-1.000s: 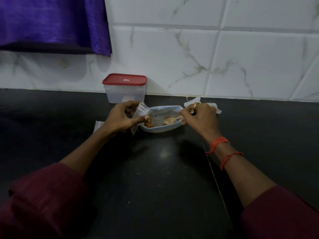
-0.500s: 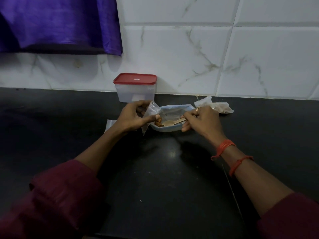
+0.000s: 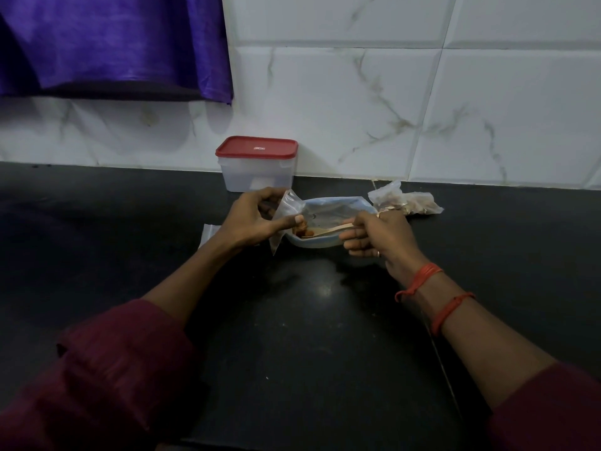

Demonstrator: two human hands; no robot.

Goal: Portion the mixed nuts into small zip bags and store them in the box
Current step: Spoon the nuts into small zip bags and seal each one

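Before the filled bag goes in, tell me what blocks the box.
The red lid sits on the box, covering its opening. Nothing else visible lies between the filled bag and the box.

red box lid (image 3: 256, 147), purple cloth (image 3: 113, 40), black counter (image 3: 309, 336)

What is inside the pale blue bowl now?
A few brown nuts and the tip of a wooden spoon. The zip bag in the left hand covers the left of the bowl.
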